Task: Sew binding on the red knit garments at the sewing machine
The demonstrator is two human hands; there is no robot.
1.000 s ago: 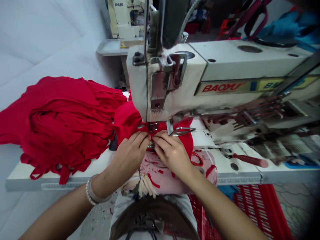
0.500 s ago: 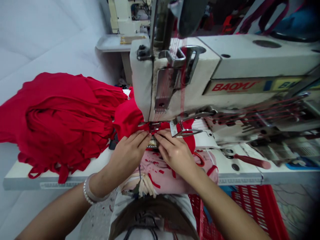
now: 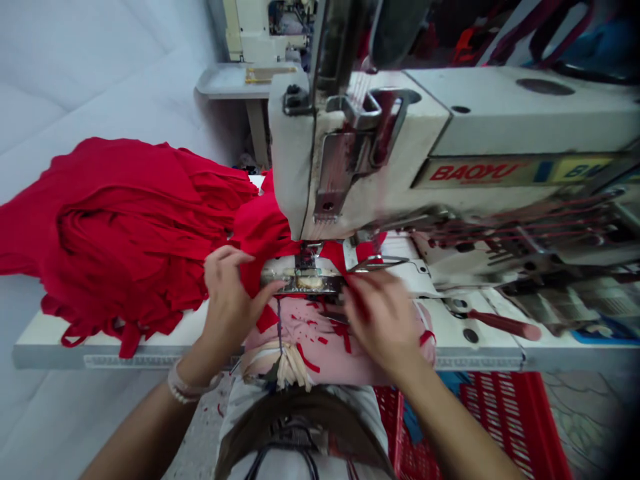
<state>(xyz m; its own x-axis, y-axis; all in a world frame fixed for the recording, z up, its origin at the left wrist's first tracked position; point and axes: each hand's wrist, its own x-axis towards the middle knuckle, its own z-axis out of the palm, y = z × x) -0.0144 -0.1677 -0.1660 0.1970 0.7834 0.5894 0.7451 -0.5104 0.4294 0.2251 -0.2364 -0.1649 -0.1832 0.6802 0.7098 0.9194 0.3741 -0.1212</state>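
At the sewing machine's (image 3: 310,283) needle area, red fabric (image 3: 265,220) lies under and around the presser foot. My left hand (image 3: 227,300) is beside the fabric's left edge, with the thumb stretched toward the metal plate and the fingers bent but apart from it. To the right of the plate is my right hand (image 3: 385,317), smeared by motion. Something red shows at its fingers; whether it grips this is unclear. A dark scissor blade (image 3: 334,317) lies by that hand on the pink cloth (image 3: 300,327), its handle hidden.
A large heap of red fabric pieces (image 3: 125,220) covers the table's left side. Red scraps dot the pink cloth over the front edge. A red-handled screwdriver (image 3: 505,325) lies to the right. Below stands a red plastic basket (image 3: 515,413). Another machine (image 3: 260,33) is behind.
My hands have parted from the presser foot: the left moved left, and the right moved right and down. The metal plate between them is now exposed.
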